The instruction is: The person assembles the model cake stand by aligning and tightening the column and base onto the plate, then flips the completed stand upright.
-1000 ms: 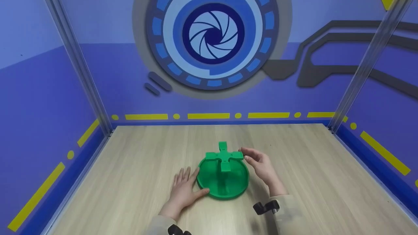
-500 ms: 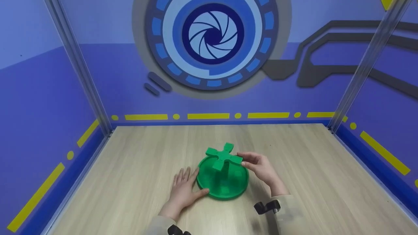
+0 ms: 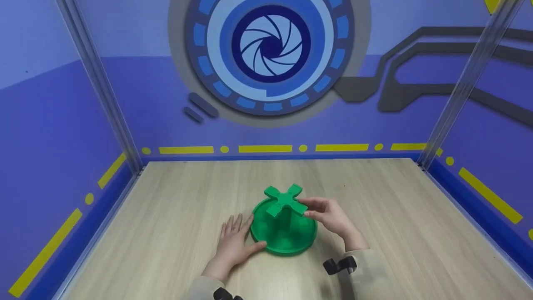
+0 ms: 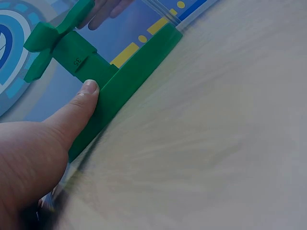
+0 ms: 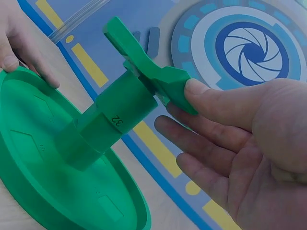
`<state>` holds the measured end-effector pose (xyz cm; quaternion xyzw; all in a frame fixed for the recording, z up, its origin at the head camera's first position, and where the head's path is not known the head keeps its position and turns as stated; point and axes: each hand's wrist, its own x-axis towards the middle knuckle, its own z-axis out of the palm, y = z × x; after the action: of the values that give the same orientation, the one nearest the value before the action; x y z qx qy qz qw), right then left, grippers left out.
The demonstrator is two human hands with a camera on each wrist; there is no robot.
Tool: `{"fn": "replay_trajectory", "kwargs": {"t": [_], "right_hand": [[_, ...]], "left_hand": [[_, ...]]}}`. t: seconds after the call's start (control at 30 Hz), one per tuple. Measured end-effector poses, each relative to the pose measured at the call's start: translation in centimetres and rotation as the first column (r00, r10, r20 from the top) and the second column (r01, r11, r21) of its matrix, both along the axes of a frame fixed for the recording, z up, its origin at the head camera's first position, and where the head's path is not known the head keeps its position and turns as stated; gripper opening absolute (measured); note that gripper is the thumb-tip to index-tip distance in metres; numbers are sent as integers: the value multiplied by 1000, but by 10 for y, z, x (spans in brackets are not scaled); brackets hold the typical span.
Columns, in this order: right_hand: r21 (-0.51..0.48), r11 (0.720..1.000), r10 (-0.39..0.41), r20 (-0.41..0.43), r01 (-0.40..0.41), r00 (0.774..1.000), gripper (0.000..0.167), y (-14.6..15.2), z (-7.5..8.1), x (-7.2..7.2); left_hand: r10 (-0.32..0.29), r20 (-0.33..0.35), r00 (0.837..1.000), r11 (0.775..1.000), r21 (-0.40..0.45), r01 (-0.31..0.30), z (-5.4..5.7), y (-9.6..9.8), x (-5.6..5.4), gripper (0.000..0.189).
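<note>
A round green dish (image 3: 284, 243) with a low rim stands on the wooden table. From its centre rises a thick green column (image 5: 112, 122), marked 32 in the right wrist view. Atop the column sits a green cross-shaped piece (image 3: 285, 200) with several flared arms, now standing diagonally. My right hand (image 3: 333, 217) pinches the near-right arm between thumb and fingers. My left hand (image 3: 233, 246) rests spread at the dish's left side, its thumb (image 4: 79, 103) on the rim in the left wrist view. Its other fingers are mostly out of that view.
The pale wooden tabletop (image 3: 179, 204) extends around the dish. Blue printed panels (image 3: 233, 133) with yellow dashes close off the back and sides. Metal posts (image 3: 108, 96) stand at the back corners.
The cross-shaped piece has turned clockwise, seen from above, from square-on to diagonal. My right hand has followed its arm slightly nearer. My left hand and the dish have stayed put.
</note>
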<state>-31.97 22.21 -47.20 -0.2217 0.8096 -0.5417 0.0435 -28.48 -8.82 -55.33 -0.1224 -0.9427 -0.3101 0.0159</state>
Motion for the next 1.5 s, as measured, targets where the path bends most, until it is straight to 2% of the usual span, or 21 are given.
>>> {"fn": "replay_trajectory", "kwargs": {"t": [0.23,0.57,0.93,1.23,1.37,1.5], "right_hand": [[31,1000,1,7,-1,1000,41,-5,3,3],[79,997,-11,-57,15,998,41,-15,9,8],[118,989,-78,-96,89,992,39,-31,13,15],[118,991,-56,-110,69,992,37,-26,17,15],[51,990,-128,-120,135,984,31,-19,19,12],[-78,957,-287,-128,279,949,25,-17,17,9]], "left_hand": [[0,1,1000,1000,3,0,0,-1,-1,99],[0,-5,1000,1000,2,0,0,-1,0,100],[5,-11,1000,1000,-12,-5,-1,-1,0,98],[4,-18,1000,1000,-8,-4,1,-1,0,98],[5,-15,1000,1000,-8,-5,1,-1,1,99],[6,-8,1000,1000,-10,-7,1,-1,1,100]]}}
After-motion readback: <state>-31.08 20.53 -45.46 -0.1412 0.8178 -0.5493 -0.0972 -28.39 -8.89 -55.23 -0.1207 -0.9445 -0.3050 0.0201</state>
